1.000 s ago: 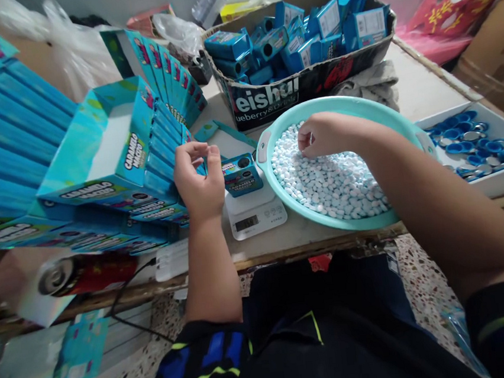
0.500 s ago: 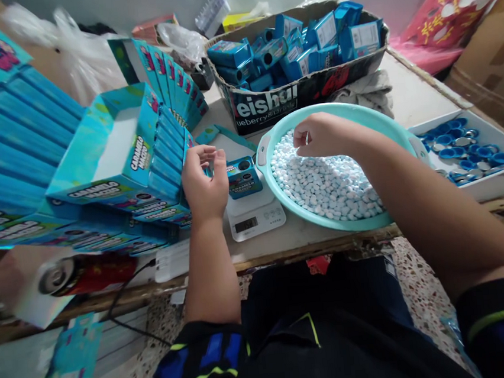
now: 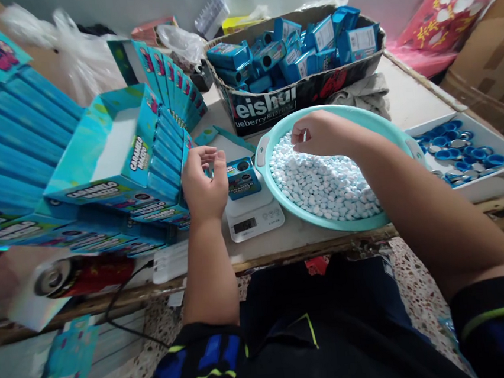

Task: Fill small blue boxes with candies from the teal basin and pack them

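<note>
Head view: the right hand [image 3: 318,135] is hovering over the sweets [image 3: 318,182] in the basin [image 3: 362,223], its grip bunching fingertips toward the thumb; whether it is holding any sweets, I cannot tell. The left hand [image 3: 204,179] is curling beside a small box [image 3: 245,185] that is sitting on the scale [image 3: 261,221]; whether it is gripping it is unclear. That box is showing an uncovered round hole, so it is looking unfinished. Farther out, packs [image 3: 165,170] are standing in display boxes [image 3: 96,191], seemingly done, while loose boxes [image 3: 228,54] are filling the carton [image 3: 266,105] and caps [image 3: 494,160] are lying in a tray [image 3: 485,180], suggesting much is remaining.
</note>
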A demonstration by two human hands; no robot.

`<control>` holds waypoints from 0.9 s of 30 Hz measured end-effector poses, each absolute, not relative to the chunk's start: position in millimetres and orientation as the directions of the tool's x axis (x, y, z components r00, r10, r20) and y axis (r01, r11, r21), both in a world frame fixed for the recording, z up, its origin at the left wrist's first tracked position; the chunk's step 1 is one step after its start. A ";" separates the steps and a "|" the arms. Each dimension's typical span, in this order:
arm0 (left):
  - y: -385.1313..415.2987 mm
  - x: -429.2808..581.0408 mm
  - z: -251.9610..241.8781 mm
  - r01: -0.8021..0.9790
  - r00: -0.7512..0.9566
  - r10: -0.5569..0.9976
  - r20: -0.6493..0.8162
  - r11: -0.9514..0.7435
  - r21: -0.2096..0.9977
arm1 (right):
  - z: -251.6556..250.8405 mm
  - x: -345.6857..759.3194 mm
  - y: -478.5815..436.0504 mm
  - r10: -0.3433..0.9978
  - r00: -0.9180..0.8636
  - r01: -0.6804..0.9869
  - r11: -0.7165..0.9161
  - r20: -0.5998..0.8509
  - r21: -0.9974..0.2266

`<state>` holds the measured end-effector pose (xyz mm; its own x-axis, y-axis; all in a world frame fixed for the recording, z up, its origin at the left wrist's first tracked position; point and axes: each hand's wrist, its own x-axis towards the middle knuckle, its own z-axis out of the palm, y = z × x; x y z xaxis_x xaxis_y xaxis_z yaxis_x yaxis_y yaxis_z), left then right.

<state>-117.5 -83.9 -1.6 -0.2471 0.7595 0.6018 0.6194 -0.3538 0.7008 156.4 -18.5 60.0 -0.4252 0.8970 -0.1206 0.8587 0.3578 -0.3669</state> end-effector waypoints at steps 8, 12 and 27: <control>-84.0 -116.6 -2.1 0.636 -0.230 0.761 0.607 -0.355 0.686 | 60.4 155.1 -20.5 0.895 -0.431 0.856 0.366 -0.114 -0.365; -83.4 -117.2 -2.5 0.642 -0.231 0.756 0.612 -0.354 0.680 | 61.4 154.5 -21.0 0.898 -0.429 0.855 0.368 -0.100 -0.367; -82.9 -118.8 -1.7 0.665 -0.231 0.745 0.626 -0.348 0.661 | 62.7 152.7 -22.1 0.903 -0.417 0.862 0.356 -0.104 -0.362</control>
<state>-118.8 -82.9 -1.7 -0.2315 0.7451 0.6255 0.6646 -0.3485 0.6610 152.7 -22.1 62.7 -0.4165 0.9031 -0.1044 0.8618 0.3557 -0.3617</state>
